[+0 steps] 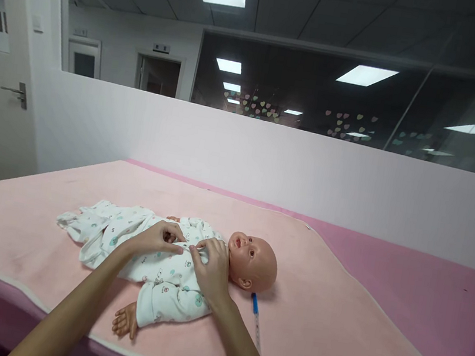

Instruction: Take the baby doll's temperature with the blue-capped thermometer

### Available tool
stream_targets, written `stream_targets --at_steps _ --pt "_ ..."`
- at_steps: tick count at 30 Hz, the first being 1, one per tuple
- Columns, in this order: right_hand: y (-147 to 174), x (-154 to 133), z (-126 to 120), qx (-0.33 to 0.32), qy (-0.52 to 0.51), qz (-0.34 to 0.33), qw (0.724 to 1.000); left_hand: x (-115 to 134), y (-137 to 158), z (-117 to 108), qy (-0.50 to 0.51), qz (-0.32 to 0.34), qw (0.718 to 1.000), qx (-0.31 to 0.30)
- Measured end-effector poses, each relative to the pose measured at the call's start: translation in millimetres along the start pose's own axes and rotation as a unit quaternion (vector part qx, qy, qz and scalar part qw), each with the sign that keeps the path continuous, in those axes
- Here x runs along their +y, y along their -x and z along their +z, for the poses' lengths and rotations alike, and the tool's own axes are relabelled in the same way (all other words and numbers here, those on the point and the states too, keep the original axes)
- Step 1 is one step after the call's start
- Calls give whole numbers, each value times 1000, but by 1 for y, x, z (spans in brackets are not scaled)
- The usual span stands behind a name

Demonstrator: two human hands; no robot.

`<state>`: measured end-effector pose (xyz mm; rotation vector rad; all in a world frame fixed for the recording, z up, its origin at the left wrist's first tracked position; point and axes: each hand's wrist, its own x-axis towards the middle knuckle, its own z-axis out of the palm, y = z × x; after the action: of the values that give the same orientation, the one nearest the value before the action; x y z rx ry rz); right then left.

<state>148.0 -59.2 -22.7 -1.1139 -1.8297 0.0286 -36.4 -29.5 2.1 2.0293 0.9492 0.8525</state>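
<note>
A baby doll (258, 261) lies on its back, its head to the right and its legs to the left. It wears a white patterned romper (160, 276). At the chest, my left hand (159, 238) pinches the front edge of the romper between thumb and fingers. My right hand (212, 263) grips the same edge just to the right, close to the doll's neck. The fingertips of both hands nearly meet there. Whatever fastening lies under them is too small to make out. One doll hand (126, 320) sticks out of the near sleeve.
Beside the doll's head lies a thin clear stick with a blue cap (255, 304), partly behind my right forearm. A pink pad (332, 323) covers the table over a darker pink cloth (433, 302). A white wall (266, 164) with a window stands behind, a door (1, 83) at left.
</note>
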Motion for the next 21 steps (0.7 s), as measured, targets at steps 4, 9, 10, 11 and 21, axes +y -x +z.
stream_targets --at_steps 4,9,10,11,21 --pt "-1 0 1 -2 16 -8 1000 0 -1 0 -8 7 1000 -8" --pt "-2 1 2 3 25 -4 1000 -1 -1 0 -5 0 1000 -11" --pt "-3 1 2 4 27 -2 1000 -1 -1 0 -2 -2 1000 -13" --pt "-3 2 3 5 27 -2 1000 -1 -1 0 0 -4 1000 -14" --pt "-3 4 4 14 27 -6 1000 6 1 2 22 -13 999 -19"
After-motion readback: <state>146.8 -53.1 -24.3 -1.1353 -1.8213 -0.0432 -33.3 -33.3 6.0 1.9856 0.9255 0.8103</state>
